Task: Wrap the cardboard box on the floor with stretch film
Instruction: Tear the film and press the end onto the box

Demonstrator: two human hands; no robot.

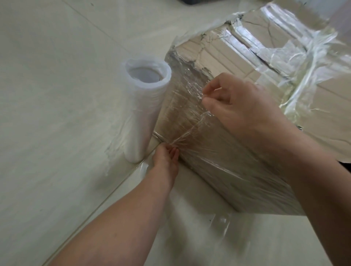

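A brown cardboard box (224,58) stands on the pale tiled floor, its near side and parts of its top covered with clear stretch film (191,114). A white roll of stretch film (144,106) stands upright right beside the box's left corner. My left hand (167,157) pinches a gathered strand of film at the box's bottom edge. My right hand (237,100) pinches the film higher up on the near side, below the top edge. The film stretches taut between the two hands.
Tile floor (57,95) spreads out to the left and in front of the box. A loose scrap of clear film (222,222) lies on the floor by the box's near bottom corner. A dark object (190,1) shows at the top edge.
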